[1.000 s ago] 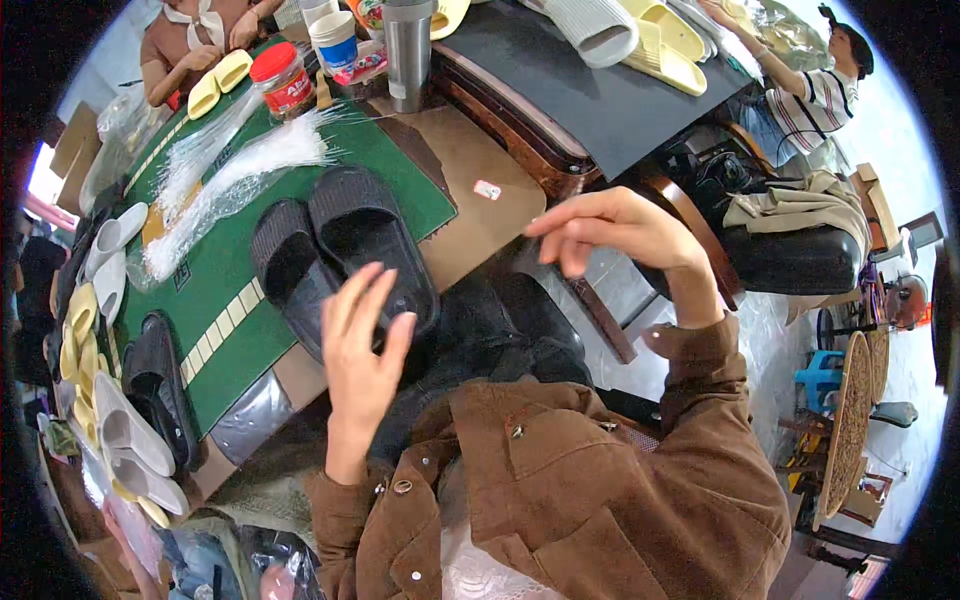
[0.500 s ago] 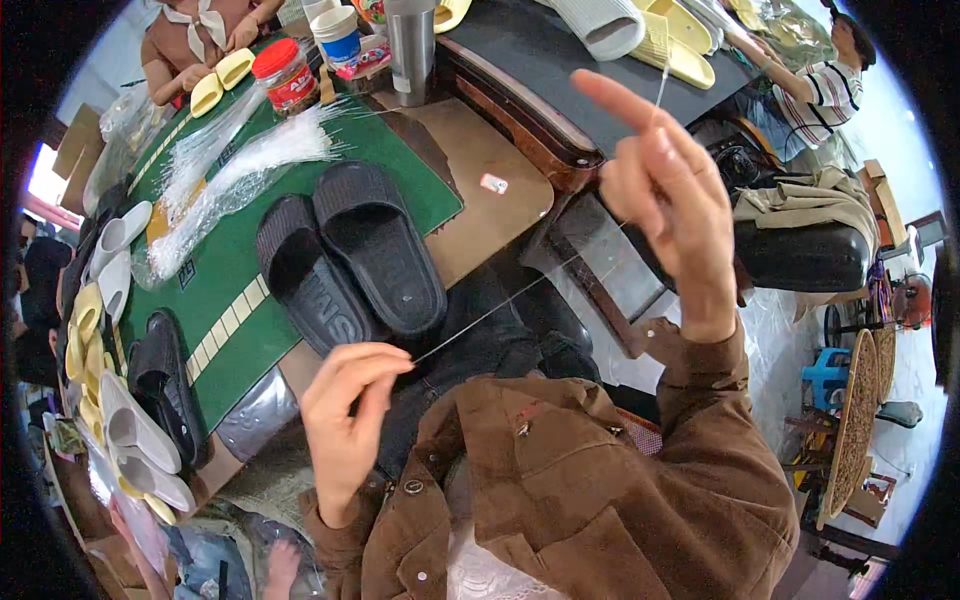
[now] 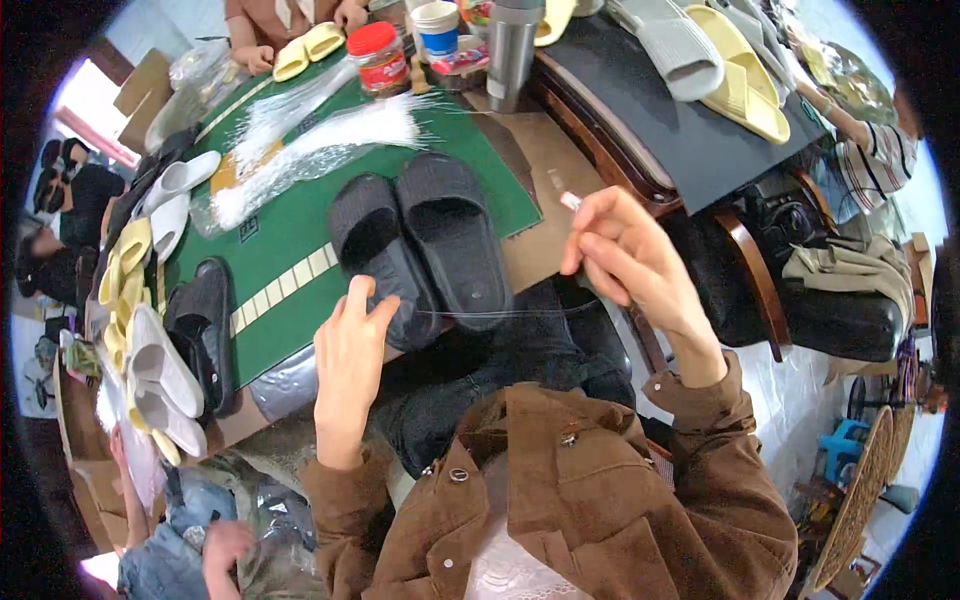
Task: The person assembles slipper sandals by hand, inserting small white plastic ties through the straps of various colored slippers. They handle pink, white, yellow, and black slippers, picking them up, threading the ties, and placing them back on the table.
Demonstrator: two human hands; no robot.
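Observation:
A thin, clear plastic strand (image 3: 500, 313) runs almost level between my two hands, blurred along its length. My left hand (image 3: 348, 365) is curled at its left end, by the toe-hole end of a black slide slipper (image 3: 380, 245). At the other end my right hand (image 3: 635, 260) has its thumb and fingers bent together. Exactly where the strand meets the fingertips is hard to make out. A second black slide slipper (image 3: 455, 240) lies beside the first on the green mat (image 3: 290, 215). Bundles of similar white strands (image 3: 330, 145) lie beyond the pair.
Another black slipper (image 3: 203, 320), grey slippers (image 3: 160, 375) and yellow slippers (image 3: 125, 265) line the left edge. A red-lidded jar (image 3: 378, 60), paper cup (image 3: 437, 30) and steel tumbler (image 3: 513, 55) stand behind. More slippers lie on a dark table (image 3: 640, 120). Other people sit around.
My right hand has come down and left from its raised position, and the strand has gone from a steep slant to nearly level. The view has shifted, so the table sits further right.

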